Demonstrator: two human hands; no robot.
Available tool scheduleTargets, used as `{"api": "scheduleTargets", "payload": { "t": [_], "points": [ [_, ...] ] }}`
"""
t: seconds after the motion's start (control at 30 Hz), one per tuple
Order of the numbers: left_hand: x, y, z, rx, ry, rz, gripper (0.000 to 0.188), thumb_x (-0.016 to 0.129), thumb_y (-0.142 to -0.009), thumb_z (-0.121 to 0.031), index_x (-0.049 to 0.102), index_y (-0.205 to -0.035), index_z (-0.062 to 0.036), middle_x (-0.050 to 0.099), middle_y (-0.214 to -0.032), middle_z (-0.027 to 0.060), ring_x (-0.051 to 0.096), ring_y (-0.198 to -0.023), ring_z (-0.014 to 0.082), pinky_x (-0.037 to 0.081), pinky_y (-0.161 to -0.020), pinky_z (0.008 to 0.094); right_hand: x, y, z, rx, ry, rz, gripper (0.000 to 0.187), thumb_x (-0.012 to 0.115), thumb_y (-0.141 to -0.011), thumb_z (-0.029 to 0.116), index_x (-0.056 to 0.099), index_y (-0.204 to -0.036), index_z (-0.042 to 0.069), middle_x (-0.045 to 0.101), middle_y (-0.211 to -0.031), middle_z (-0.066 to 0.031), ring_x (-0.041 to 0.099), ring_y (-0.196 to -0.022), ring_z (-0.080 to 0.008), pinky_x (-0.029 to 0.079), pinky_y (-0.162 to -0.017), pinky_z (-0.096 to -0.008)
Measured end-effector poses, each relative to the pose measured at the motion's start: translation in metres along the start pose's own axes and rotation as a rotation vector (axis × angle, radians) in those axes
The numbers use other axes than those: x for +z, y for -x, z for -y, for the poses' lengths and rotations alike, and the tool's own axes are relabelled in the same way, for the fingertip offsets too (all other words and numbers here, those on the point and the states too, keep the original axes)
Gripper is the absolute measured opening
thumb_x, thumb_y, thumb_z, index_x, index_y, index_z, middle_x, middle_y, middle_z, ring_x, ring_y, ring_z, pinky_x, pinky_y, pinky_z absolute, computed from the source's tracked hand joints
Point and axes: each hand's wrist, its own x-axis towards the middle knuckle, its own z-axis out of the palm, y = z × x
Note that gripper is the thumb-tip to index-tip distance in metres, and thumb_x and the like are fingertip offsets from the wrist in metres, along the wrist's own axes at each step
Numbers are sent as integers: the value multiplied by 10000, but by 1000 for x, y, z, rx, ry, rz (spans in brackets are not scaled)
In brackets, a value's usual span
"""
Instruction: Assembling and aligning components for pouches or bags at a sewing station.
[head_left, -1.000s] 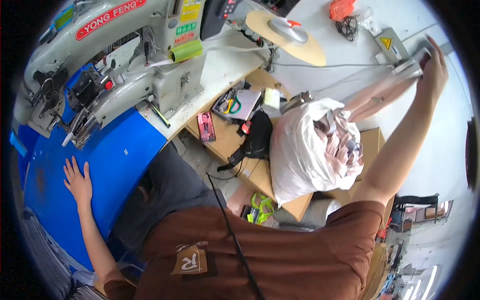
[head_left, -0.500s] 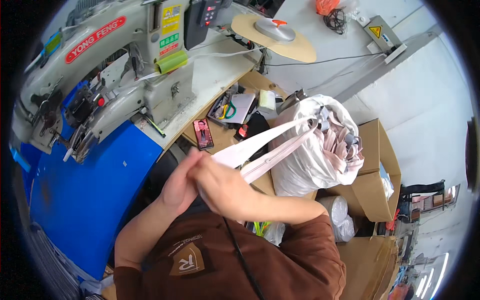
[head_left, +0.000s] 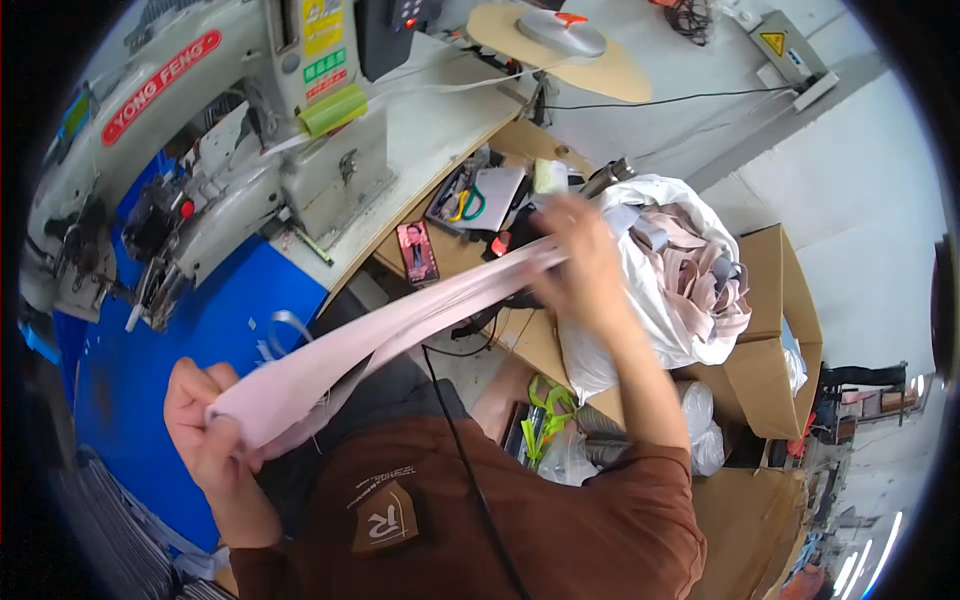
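A long pale pink fabric strip (head_left: 330,345) stretches taut across the front of my body. Its wide end is pinched in my left hand (head_left: 210,425), low on the left over the blue table surface. My right hand (head_left: 590,270), blurred by motion, closes round the narrowed, gathered end beside the white sack (head_left: 590,355). Pink and grey strips (head_left: 690,265) lie heaped in the sack's mouth. Under the held strip hang a grey edge and loose threads.
A sewing machine (head_left: 230,200) stands on the left, above a blue surface (head_left: 120,420). A phone (head_left: 417,252), scissors (head_left: 467,205) and a tape reel (head_left: 562,35) are ahead. An open cardboard box (head_left: 765,370) stands right of the sack. A black cable (head_left: 470,470) crosses my shirt.
My hands, together before, are now far apart. The left went down and left with the strip's wide end; the right moved toward the sack. The strip now spans between them.
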Motion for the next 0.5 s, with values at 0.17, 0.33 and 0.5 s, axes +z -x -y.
{"api": "scheduleTargets", "payload": {
  "t": [0.17, 0.33, 0.5],
  "points": [
    [-12, -37, 16, -44, -511, 112, 149, 615, -948, -87, 487, -921, -15, 595, -845, 109, 559, -614, 97, 441, -535, 199, -12, 59, -141, 243, 144, 387, 499, 733, -783, 157, 588, -1249, 54, 646, -1140, -177, 547, -1179, -372, 396, -1048, -466],
    [1, -48, 31, -10, -487, 109, 129, 589, -969, -105, 493, -944, -21, 584, -856, 81, 555, -690, 93, 451, -590, 206, -26, 23, -125, 460, -175, 266, 266, 594, -790, -3, 627, -1055, -11, 648, -745, -195, 671, -804, -342, 507, -769, -376],
    [22, -62, 34, 112, -457, -6, 127, 555, -990, -140, 486, -1002, -34, 566, -854, 59, 521, -664, 79, 430, -578, 204, -57, -34, -60, 472, -242, 73, 194, 532, -845, -18, 616, -1019, -24, 664, -778, -171, 648, -720, -268, 497, -683, -340]
  ]
}}
